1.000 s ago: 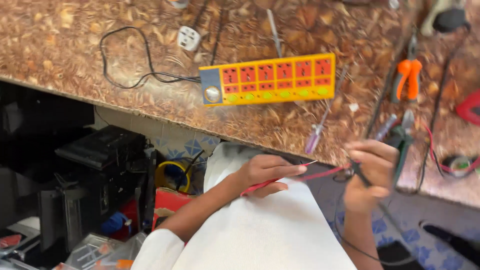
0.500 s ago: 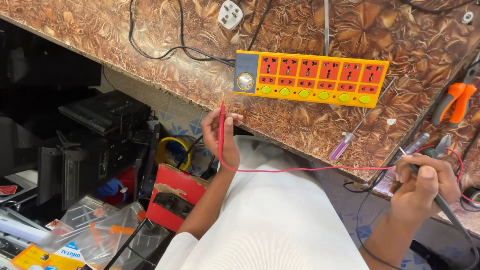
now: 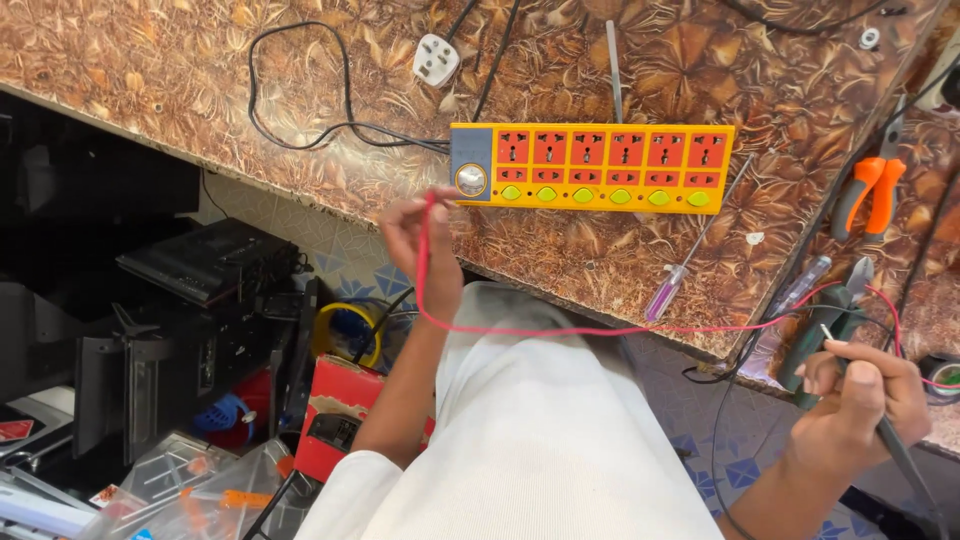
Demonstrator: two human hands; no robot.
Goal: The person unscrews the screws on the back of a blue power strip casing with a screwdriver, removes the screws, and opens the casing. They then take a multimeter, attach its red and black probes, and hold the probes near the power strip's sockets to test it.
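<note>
Down left of the left hand, clear plastic packets lie in a heap with orange bits inside, and a red box with a dark panel stands just below that forearm; a small red card sits at the far left edge. Labels too small to make out.

The left hand is pinched shut on one end of the red wire, held up just short of the orange power strip. The wire droops and runs straight across the lap to the right hand, which is closed around grey-green cutters at the table edge.

Risk, as I see it: the wire is drawn fairly taut, so a tug could slip it from the pinch or drag the cutters off their mark. The bare end is close to the strip's sockets, too. A purple screwdriver lies just left of the right hand, near the edge; a bump might roll it off.
</note>
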